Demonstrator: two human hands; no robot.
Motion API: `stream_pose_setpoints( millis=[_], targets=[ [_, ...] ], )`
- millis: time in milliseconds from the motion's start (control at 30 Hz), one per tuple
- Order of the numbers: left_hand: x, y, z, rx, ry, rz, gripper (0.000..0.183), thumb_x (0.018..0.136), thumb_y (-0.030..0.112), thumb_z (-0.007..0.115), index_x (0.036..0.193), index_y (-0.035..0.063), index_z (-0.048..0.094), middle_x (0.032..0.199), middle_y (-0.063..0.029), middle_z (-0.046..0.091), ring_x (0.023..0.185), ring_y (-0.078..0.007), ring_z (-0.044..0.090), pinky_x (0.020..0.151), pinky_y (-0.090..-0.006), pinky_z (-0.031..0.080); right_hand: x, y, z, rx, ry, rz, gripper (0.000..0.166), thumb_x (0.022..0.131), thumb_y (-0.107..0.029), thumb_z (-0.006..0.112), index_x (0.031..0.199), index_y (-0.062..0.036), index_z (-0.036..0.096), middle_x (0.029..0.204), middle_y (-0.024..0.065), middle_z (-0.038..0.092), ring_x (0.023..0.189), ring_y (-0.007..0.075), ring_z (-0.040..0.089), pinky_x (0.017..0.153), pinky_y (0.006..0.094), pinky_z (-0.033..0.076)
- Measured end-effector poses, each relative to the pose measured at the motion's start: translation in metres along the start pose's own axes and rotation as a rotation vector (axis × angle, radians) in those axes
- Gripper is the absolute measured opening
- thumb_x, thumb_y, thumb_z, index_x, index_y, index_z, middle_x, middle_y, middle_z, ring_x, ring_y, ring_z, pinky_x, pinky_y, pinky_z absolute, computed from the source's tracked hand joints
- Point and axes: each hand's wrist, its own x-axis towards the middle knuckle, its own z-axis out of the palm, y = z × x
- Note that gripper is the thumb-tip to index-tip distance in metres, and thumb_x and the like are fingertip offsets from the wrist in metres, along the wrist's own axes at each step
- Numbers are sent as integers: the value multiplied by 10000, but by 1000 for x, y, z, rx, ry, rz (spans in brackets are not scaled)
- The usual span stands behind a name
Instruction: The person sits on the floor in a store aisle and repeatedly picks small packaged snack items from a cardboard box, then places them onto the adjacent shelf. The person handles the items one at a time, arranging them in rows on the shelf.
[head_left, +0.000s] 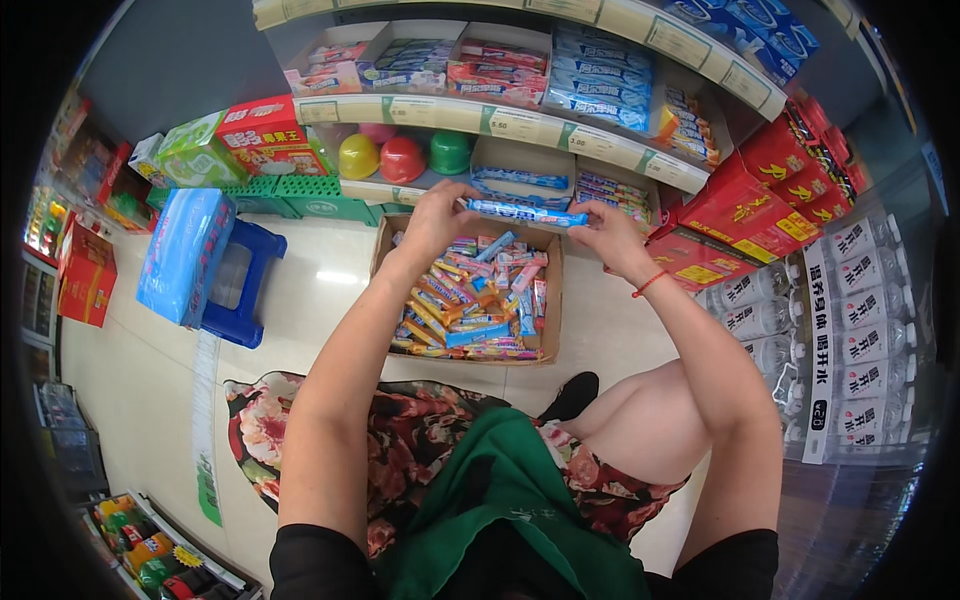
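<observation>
Between my two hands a blue candy stick pack (525, 212) is held level, one end in each set of fingers. My left hand (437, 221) grips its left end and my right hand (611, 234) its right end. Just beyond the pack, a white display box (517, 154) on the bottom shelf contains similar blue packs. To its right is another box of small multicoloured candy packs (611, 196). Below my hands, on the floor, a cardboard carton (555, 300) is filled with jumbled candy sticks (465, 300) in yellow, orange, pink and blue wrappers.
Overhead, shelf edges with price tags (495, 118) jut out above my hands. Coloured plastic domes (403, 159) sit left on the bottom shelf. A blue stool (244, 285) beside a blue wrapped package (184, 255) stands left. Red drink cartons (739, 202) and bottled water packs (859, 330) line the right.
</observation>
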Motion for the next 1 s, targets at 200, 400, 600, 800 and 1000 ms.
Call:
stream_pose_setpoints(
  millis=[200, 400, 600, 800, 1000],
  targets=[
    [23, -8, 2, 96, 55, 76, 254, 779, 44, 713, 1028, 37, 662, 965, -102, 618, 740, -221, 623, 697, -325, 501, 18, 7, 5, 66, 92, 13, 198, 820, -87, 667, 1011, -52, 628, 740, 60, 653, 683, 122, 655, 623, 283, 483],
    [45, -10, 15, 197, 110, 104, 265, 768, 80, 717, 1030, 80, 677, 1074, -111, 598, 858, -296, 628, 747, -382, 507, 33, 8, 5, -243, 265, -150, 220, 816, -144, 684, 1023, -87, 640, 909, 125, 610, 789, 269, 645, 733, 390, 491],
    [59, -20, 22, 406, 107, 115, 259, 769, 154, 725, 1025, 127, 696, 1177, -150, 568, 962, -345, 601, 856, -425, 489, 46, 6, 1, -550, 293, -209, 213, 826, -180, 676, 1023, -104, 657, 972, 171, 596, 913, 352, 601, 814, 432, 482],
    [70, -30, 19, 502, -15, 205, 263, 804, 178, 691, 1057, 108, 679, 1087, -172, 627, 1015, -367, 577, 911, -442, 454, 54, 10, 3, -710, 245, -308, 244, 844, -172, 647, 1065, -69, 642, 972, 194, 623, 921, 371, 606, 832, 442, 489],
    [65, -10, 17, 391, -152, 109, 295, 822, 197, 672, 1091, 80, 643, 1007, -169, 659, 985, -369, 594, 877, -443, 467, 54, 11, -10, -766, 164, -238, 256, 884, -196, 590, 1103, -71, 629, 1017, 200, 628, 943, 370, 607, 810, 470, 486]
  ],
)
